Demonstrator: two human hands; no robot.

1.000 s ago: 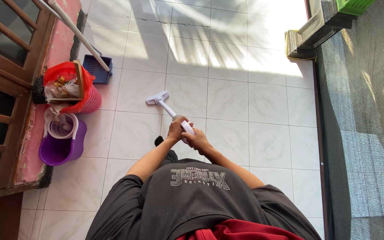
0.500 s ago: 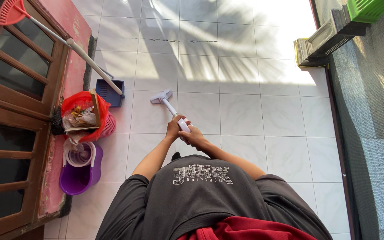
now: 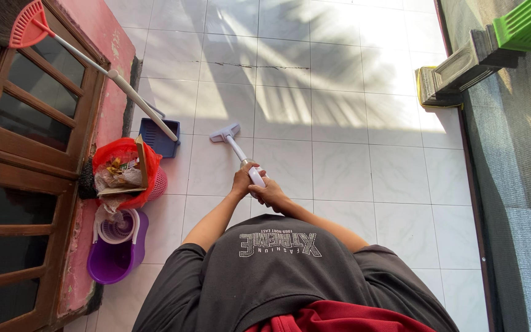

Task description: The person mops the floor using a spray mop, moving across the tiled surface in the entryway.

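Door: one brown wooden glazed door, along the left edge.
Broom: one, red head, its pale handle slanting down to the dustpan.
Dustpan: one, blue, against the red-painted sill.
Bin: one pink basket with a red bag, full of rubbish, touching the bucket below it.
Bucket: one purple mop bucket with a white wringer.
Mop: one white mop; head flat on the tiles just right of the dustpan, long axis running from head at upper left back to the hands at lower right.
Left hand: closed around the mop handle.
Right hand: closed around the handle's end, touching the left.
Floor: white tiles, open from mop to right wall.
Right edge: one grey step, one green crate.
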